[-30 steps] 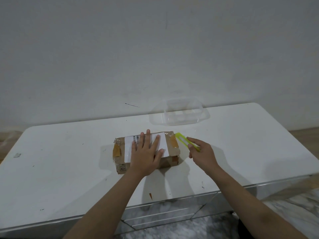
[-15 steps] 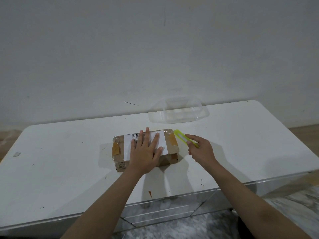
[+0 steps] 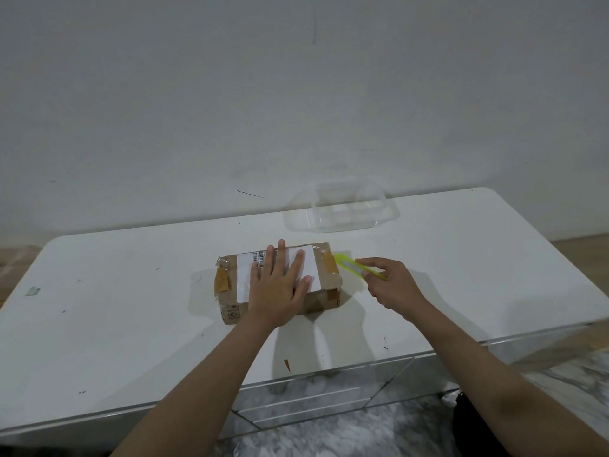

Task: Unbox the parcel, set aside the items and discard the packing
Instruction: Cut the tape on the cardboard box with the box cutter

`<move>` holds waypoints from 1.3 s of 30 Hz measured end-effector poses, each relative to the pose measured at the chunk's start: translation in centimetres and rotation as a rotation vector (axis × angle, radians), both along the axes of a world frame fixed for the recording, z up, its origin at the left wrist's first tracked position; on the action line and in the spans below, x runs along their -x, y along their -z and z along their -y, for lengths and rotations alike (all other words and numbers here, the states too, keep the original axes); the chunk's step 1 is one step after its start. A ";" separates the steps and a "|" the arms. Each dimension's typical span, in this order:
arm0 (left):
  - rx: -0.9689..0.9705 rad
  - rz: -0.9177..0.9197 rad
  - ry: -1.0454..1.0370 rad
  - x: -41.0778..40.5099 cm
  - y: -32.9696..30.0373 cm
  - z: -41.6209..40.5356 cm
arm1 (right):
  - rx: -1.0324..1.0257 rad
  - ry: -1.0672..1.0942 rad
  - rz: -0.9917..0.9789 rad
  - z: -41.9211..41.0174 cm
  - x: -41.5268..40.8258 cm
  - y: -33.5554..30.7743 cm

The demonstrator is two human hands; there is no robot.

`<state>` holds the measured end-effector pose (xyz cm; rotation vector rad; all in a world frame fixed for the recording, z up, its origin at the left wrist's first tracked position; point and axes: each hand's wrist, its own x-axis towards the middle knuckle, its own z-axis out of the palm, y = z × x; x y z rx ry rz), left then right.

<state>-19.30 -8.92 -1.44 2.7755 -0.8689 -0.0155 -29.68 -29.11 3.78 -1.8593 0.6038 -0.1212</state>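
Observation:
A small brown cardboard parcel with a white shipping label and tan tape lies in the middle of the white table. My left hand presses flat on its top, fingers spread over the label. My right hand holds a yellow-green plastic cutter just right of the parcel. The cutter's tip sits at the parcel's upper right corner, by the tape.
A clear plastic tray stands at the table's back edge against the white wall. A small orange scrap lies near the front edge. Mirrored drawers sit below the tabletop, with marble floor underneath.
My right hand has brought the cutter a little closer to the parcel's right end. The left hand stays flat on the label.

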 end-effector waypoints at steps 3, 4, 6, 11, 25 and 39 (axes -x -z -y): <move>0.000 0.001 0.002 0.0 0.1 0.0 | 0.036 -0.027 -0.001 0.0 0.1 -0.4; -0.001 0.004 0.003 0.0 0.1 0.0 | 0.044 -0.031 -0.001 0.1 0.1 -0.5; 0.000 0.007 0.002 0.0 0.1 0.0 | 0.051 -0.033 -0.013 0.2 0.1 -0.5; -0.006 -0.004 -0.006 -0.1 0.2 0.0 | 0.002 -0.054 -0.064 0.8 1.2 -0.1; -0.019 0.006 -0.003 -0.3 -0.2 0.2 | -0.063 0.166 0.151 -0.6 4.4 1.1; -0.072 -0.036 -0.044 -1.2 -2.8 0.2 | -0.181 0.382 0.223 -6.8 -0.6 2.2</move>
